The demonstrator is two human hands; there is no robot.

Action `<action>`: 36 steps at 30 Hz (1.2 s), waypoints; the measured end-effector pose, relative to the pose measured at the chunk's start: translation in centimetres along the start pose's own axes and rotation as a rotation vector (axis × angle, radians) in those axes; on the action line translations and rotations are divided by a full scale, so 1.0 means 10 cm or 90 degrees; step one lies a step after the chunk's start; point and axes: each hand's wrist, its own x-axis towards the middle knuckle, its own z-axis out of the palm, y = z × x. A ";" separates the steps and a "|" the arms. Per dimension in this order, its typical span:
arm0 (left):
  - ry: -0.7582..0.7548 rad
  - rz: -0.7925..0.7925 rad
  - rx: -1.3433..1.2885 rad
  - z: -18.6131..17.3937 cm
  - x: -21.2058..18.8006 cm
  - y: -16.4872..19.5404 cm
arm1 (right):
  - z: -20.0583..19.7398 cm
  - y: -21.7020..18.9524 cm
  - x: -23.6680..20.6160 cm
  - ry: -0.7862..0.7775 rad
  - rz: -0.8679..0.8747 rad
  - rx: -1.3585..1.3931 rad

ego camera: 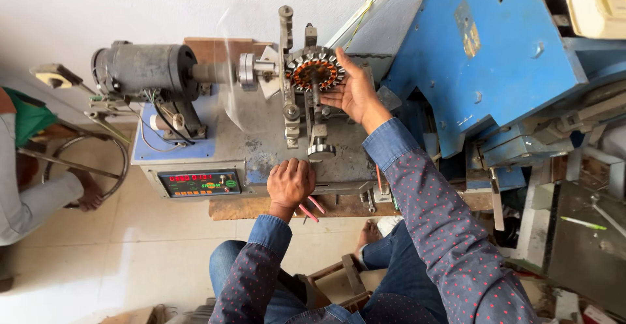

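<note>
Head view, going from left: another person (26, 167) sits at the far edge, one hand down on a metal ring (98, 161) near the floor. Next comes the grey motor (147, 70) at the left end of my winding machine (261, 135), with a small control panel (201, 184) of red digits on the front below it. My left hand (291, 182) rests on the front edge of the surface, clenched around a tool with red handles (313, 208) that stick out below my fist. Past it, up at the machine's spindle, sits the round metal core (315, 71) with copper wire wound in its slots. My right hand (355, 92) is released, fingers spread, palm against the right side of that core, not gripping it. Further right stands a big blue machine (482, 57).
</note>
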 end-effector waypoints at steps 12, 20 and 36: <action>-0.014 -0.003 -0.002 0.03 -0.01 0.02 | 0.02 0.01 -0.02 -0.006 -0.020 0.009; -0.023 -0.005 -0.004 0.04 -0.01 0.02 | 0.03 0.02 -0.01 0.001 -0.032 0.000; -0.033 -0.007 0.001 0.08 -0.04 0.00 | 0.00 0.04 0.01 0.001 -0.033 -0.015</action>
